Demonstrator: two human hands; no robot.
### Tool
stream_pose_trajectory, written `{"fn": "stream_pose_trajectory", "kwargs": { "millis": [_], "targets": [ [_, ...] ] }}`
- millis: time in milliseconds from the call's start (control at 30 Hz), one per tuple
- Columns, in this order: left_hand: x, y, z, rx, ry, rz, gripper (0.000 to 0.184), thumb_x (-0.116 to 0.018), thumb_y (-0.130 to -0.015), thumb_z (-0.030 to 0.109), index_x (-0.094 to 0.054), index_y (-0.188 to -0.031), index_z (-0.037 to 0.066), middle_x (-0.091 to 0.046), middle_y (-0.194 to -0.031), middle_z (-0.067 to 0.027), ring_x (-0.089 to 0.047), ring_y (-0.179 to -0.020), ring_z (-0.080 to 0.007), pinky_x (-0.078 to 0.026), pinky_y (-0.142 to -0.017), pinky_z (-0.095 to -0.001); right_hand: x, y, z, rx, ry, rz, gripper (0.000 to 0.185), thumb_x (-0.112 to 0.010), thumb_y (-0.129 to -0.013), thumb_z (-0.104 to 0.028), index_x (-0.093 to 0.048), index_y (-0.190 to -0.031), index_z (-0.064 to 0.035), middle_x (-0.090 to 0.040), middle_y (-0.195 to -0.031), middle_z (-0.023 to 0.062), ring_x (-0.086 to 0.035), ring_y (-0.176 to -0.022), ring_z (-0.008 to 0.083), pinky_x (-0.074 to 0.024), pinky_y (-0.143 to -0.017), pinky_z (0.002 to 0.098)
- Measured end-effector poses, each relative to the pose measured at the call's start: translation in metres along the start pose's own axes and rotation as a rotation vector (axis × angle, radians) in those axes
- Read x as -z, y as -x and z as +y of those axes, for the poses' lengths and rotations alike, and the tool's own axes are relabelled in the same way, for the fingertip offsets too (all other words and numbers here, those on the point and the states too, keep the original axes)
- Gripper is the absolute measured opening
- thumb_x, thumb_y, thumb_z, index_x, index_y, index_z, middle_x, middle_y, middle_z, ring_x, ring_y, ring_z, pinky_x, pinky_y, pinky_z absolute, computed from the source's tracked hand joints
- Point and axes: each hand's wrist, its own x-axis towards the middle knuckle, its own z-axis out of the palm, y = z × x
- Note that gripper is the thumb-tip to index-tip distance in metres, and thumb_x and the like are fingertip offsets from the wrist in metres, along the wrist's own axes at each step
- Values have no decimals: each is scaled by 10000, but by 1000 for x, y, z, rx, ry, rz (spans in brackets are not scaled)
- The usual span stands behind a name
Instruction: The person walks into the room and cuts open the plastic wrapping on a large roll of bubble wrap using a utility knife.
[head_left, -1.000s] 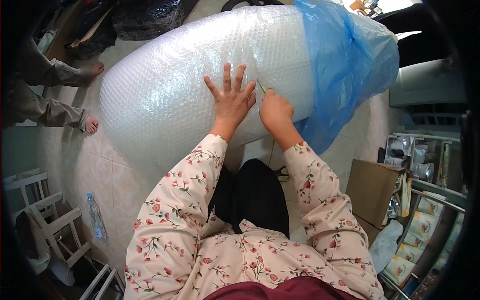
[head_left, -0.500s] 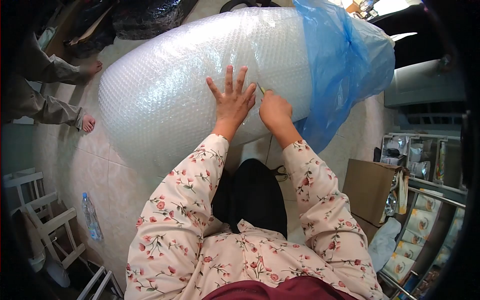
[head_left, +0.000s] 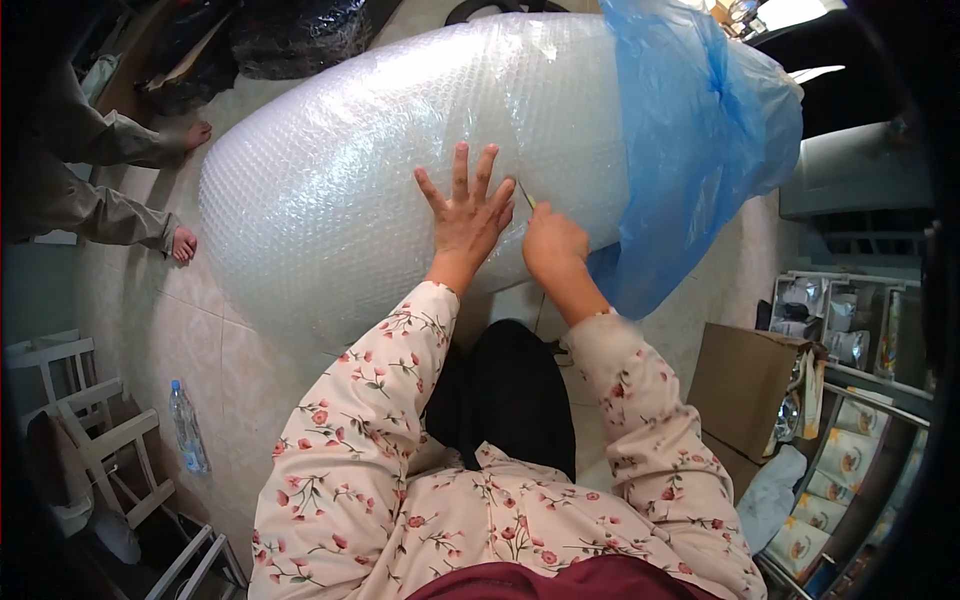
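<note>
A large bulging bundle in clear bubble wrap (head_left: 330, 170) lies in front of me, with a blue plastic bag (head_left: 670, 150) over its right end. My left hand (head_left: 468, 218) rests on the wrap, its fingers spread and pointing away from me. Just to its right, my right hand (head_left: 556, 245) is closed around a slim utility knife (head_left: 530, 201) with a yellowish body. The thin blade points up and left, close to my left thumb, and its tip is at the wrap. Most of the handle is hidden in my fist.
Another person's bare feet (head_left: 185, 243) stand at the left. A water bottle (head_left: 187, 430) and white racks (head_left: 110, 430) are on the lower left. To the right are a cardboard box (head_left: 745, 385) and shelves of packets (head_left: 840, 450). Dark wrapped bundles (head_left: 300, 40) lie behind.
My right hand has drawn the knife a little toward my body along the wrap. My left hand stays pressed on it, slightly lower in view. The view has shifted a little.
</note>
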Motion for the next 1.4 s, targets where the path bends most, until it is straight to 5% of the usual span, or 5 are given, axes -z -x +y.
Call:
{"fn": "stream_pose_trajectory", "kwargs": {
  "millis": [1400],
  "targets": [
    [-1, 0, 3, -3, -22, 66, 252, -539, -722, 400, -493, -946, 294, -184, -1337, 6, -62, -1257, -282, 16, -875, -683, -5, 9, 4, 5, -17, 13, 253, -389, -844, -245, -483, -944, -33, -583, -835, 205, -573, -795, 344, -435, -692, 441]
  ]
}}
